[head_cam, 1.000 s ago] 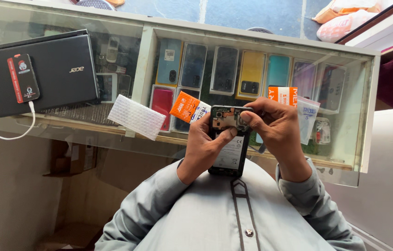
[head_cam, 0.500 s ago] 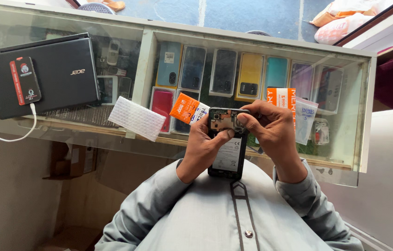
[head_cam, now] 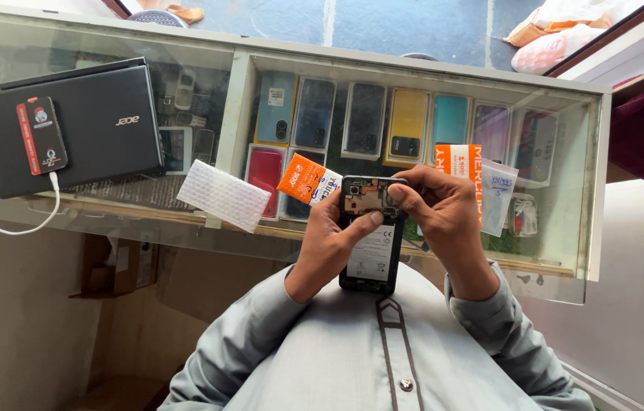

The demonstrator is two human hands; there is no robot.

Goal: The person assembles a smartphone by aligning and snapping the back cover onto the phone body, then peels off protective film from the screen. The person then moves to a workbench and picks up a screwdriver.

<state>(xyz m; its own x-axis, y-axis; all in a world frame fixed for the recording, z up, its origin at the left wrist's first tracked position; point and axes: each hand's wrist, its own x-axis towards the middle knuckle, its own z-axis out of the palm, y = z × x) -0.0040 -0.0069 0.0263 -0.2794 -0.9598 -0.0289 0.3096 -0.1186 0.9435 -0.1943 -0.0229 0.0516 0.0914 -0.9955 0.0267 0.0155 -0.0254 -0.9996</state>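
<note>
The head camera looks down on a person in a grey shirt, seated at a glass display counter [head_cam: 565,251]. Both hands meet over an opened smartphone [head_cam: 371,255], held upright in front of the chest with its back cover off, so that the battery and the circuit board at the top are laid bare. The left hand [head_cam: 325,247] grasps the phone along its left edge, the thumb pressing on the upper part of the battery. The right hand [head_cam: 447,221] clasps the top right corner, its fingers curled over the camera end of the board; what the fingertips pinch there, if anything, is too small to tell. The phone's lower end is just above the shirt's placket.

On the counter just beyond the hands lie an orange and white packet [head_cam: 308,180], a second orange packet [head_cam: 459,160] partly hidden behind the right hand, and a small clear zip bag [head_cam: 498,196]. A white mesh pad [head_cam: 223,195] lies to the left. Further left sits a closed black laptop [head_cam: 86,125] with a small black and red device [head_cam: 41,135] on its lid, a white cable [head_cam: 2,222] trailing from it. A dark object at the far left edge is cut off. Under the glass, rows of phones [head_cam: 405,125] in several colours show dimly through reflections.
</note>
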